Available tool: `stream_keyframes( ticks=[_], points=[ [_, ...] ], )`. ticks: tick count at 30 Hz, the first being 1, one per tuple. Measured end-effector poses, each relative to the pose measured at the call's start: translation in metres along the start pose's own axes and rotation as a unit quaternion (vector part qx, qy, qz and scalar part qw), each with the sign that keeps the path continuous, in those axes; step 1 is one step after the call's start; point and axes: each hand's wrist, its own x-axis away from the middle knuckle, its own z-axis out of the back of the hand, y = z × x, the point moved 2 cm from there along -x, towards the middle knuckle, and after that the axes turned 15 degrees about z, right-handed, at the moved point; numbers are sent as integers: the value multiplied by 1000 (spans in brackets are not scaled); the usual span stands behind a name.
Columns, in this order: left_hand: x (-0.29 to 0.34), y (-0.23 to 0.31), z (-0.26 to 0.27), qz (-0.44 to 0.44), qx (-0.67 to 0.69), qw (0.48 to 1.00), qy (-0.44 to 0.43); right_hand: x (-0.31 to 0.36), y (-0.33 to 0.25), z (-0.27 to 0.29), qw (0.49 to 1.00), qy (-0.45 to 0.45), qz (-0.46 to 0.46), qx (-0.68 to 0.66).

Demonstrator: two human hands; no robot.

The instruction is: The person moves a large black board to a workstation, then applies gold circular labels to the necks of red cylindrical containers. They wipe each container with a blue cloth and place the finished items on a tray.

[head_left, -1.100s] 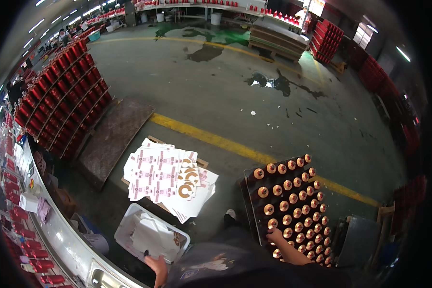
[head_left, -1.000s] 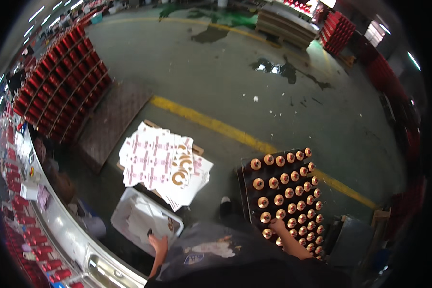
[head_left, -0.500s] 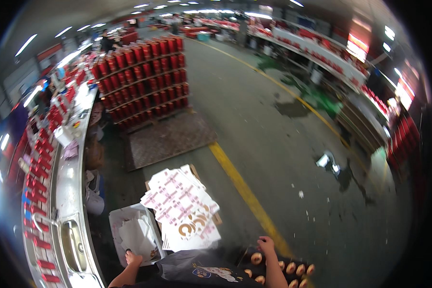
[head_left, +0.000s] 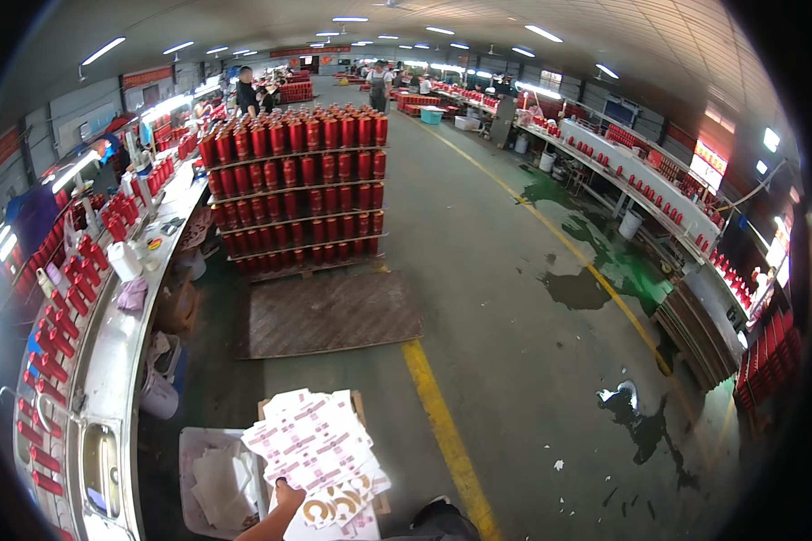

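My left hand (head_left: 290, 496) is at the lower left edge of a stack of white sheets (head_left: 311, 442) printed in pink, its fingers curled. Whether they grip a sheet is too small to make out; something dark shows at the fingertips. On the near part of the stack lie gold ring- and crescent-shaped pieces (head_left: 341, 503). Left of the stack is a pale plastic bin (head_left: 189, 478) holding crumpled white paper (head_left: 221, 482). My right hand is out of view.
A steel bench (head_left: 108, 379) with a sink (head_left: 100, 464) and red cylindrical vessels runs along the left. Ahead, tiered red vessels (head_left: 311, 171) stand behind a brown floor plate (head_left: 334, 311). A yellow line (head_left: 442, 424) crosses the floor; wet patches (head_left: 641, 433) lie right. People (head_left: 379, 86) stand far off.
The view has tilted up and shifted. My left hand has moved from the bin to the edge of the printed sheets. My right hand and the dark tray of round pieces have left the view.
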Motion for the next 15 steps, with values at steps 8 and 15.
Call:
stream_keyframes(
  ticks=[8, 15],
  points=[
    [28, 145, -180, -54, 58, 997, -1, -156, -27, 57, 997, 44, 46, -44],
    [149, 114, -289, 189, -93, 977, 25, -337, -44, 125, 996, 19, 28, -82]
  ],
)
